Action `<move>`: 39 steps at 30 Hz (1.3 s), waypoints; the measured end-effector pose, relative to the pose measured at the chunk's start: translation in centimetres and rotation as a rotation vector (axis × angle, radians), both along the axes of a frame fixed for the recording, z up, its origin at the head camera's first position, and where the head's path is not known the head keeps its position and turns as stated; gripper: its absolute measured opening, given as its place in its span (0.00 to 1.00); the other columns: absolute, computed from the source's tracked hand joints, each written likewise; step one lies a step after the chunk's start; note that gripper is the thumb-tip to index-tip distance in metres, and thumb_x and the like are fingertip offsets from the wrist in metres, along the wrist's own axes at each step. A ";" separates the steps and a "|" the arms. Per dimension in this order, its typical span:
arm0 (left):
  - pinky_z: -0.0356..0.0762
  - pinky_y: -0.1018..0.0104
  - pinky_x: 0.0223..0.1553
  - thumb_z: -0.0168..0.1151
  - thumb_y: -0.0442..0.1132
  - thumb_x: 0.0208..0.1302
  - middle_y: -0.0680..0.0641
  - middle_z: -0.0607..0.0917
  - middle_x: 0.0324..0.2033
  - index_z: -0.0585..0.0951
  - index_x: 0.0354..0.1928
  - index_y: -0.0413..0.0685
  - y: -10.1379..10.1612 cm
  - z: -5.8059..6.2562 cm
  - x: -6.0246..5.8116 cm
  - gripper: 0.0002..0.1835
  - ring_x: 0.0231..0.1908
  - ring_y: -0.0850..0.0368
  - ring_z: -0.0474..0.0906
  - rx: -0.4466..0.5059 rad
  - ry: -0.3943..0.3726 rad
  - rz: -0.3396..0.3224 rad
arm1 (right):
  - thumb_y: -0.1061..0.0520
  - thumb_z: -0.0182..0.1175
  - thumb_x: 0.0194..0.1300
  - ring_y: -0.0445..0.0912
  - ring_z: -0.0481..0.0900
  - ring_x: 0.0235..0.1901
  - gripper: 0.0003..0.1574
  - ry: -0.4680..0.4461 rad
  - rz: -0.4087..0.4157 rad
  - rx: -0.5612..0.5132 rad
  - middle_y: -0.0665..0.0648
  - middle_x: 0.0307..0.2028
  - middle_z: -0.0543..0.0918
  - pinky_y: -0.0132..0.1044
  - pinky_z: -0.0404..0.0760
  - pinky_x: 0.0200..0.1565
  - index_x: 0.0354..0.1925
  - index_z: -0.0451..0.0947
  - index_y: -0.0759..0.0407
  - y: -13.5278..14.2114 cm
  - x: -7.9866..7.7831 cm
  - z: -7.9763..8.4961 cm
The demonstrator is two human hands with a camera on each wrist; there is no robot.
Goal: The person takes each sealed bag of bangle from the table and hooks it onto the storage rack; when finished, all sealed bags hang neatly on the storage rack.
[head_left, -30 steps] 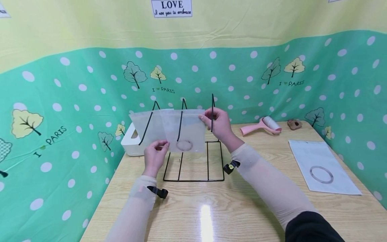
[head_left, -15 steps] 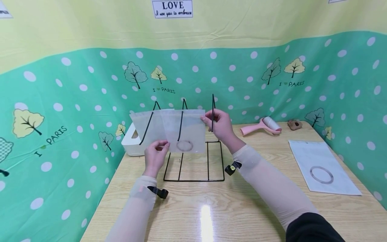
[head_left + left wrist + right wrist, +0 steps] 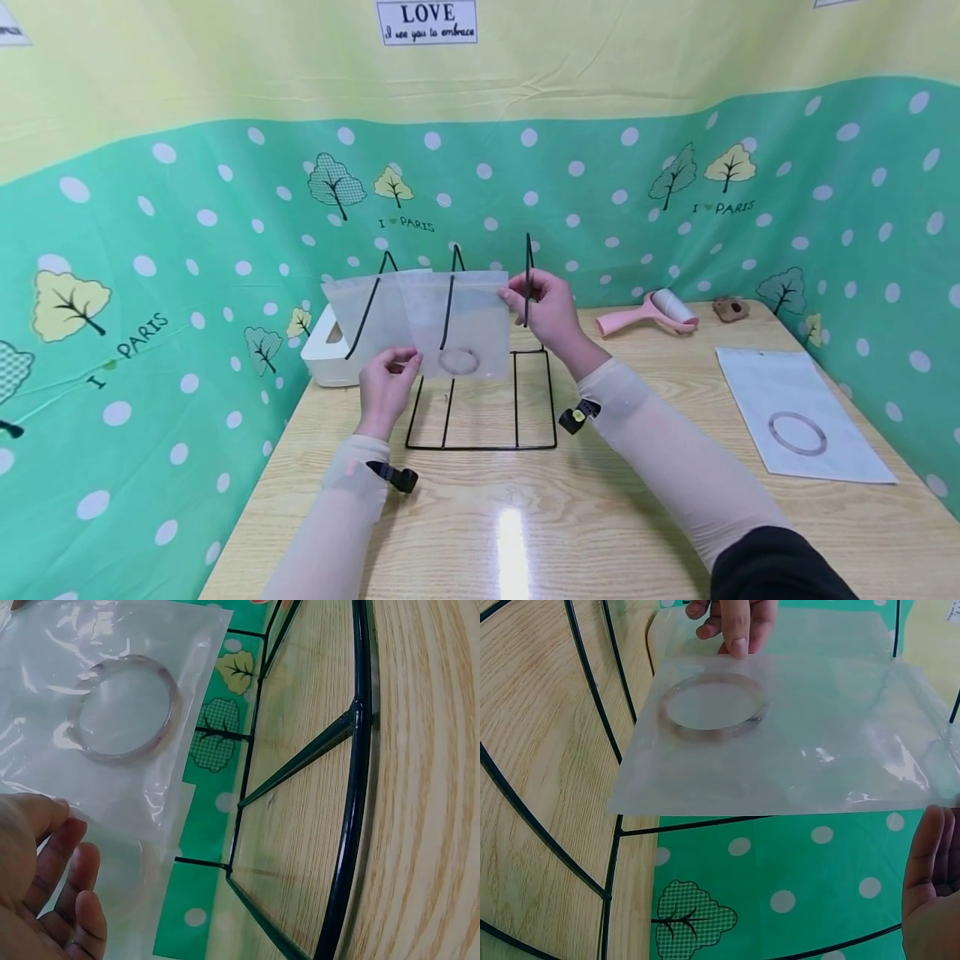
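Note:
A translucent plastic bag (image 3: 480,321) is held upright at the black wire rack (image 3: 480,447). Inside it, near the bottom, lies a pale bangle (image 3: 705,736). My left hand (image 3: 386,392) pinches this bag's lower left edge between thumb and forefinger, the other fingers loosely curled. At the upper right edge, my right hand (image 3: 547,308) pinches it beside the rack's right upright (image 3: 527,283). Only part of the right hand shows in the right wrist view. A second translucent bag (image 3: 360,312) stands to the left, partly overlapped by the first.
Behind the rack at left is a white box (image 3: 318,354). A pink-handled lint roller (image 3: 633,317) and a small brown object (image 3: 730,308) lie at the back right. Another bag (image 3: 757,383) with a bangle (image 3: 789,414) lies flat on the wooden table (image 3: 600,525).
Over the last second the right hand and bag have shifted very slightly to the right. Both hands keep their pinch on the bag, and they are practically still over the last half second.

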State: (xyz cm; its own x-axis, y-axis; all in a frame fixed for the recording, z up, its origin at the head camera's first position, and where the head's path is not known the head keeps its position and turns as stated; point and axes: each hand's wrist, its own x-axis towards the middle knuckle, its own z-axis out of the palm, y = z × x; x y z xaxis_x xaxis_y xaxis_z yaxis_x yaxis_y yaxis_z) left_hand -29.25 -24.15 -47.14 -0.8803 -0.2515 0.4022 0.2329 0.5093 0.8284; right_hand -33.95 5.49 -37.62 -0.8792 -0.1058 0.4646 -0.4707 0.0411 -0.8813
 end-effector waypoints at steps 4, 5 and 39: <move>0.78 0.69 0.31 0.74 0.42 0.67 0.49 0.91 0.36 0.91 0.43 0.49 0.1 0.1 0.2 0.07 0.33 0.53 0.83 0.003 0.005 -0.004 | 0.52 0.74 0.68 0.50 0.79 0.28 0.13 -0.009 0.009 -0.006 0.59 0.35 0.82 0.39 0.84 0.29 0.40 0.84 0.60 0.1 0.1 0.1; 0.78 0.69 0.32 0.74 0.42 0.67 0.49 0.90 0.36 0.90 0.43 0.49 0.1 0.1 0.3 0.07 0.33 0.53 0.83 0.006 0.005 -0.006 | 0.52 0.74 0.68 0.50 0.79 0.29 0.13 -0.013 0.011 -0.008 0.59 0.35 0.82 0.39 0.85 0.29 0.40 0.84 0.60 0.1 0.1 0.1; 0.82 0.61 0.37 0.73 0.42 0.68 0.49 0.88 0.46 0.86 0.53 0.46 -2.6 -1.2 4.2 0.15 0.39 0.52 0.82 -0.154 -0.224 -0.111 | 0.58 0.71 0.70 0.46 0.76 0.29 0.10 0.010 -0.129 0.191 0.57 0.35 0.83 0.33 0.76 0.29 0.43 0.84 0.66 10.5 4.5 1.6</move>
State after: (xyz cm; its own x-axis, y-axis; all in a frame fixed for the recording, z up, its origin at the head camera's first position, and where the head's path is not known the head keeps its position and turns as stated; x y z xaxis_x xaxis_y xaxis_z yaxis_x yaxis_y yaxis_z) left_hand -25.08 -26.72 -48.38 -0.9702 -0.0996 0.2208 0.1146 0.6143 0.7807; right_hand -29.50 16.03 -36.00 -0.8864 -0.0795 0.4561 -0.4598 0.2674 -0.8468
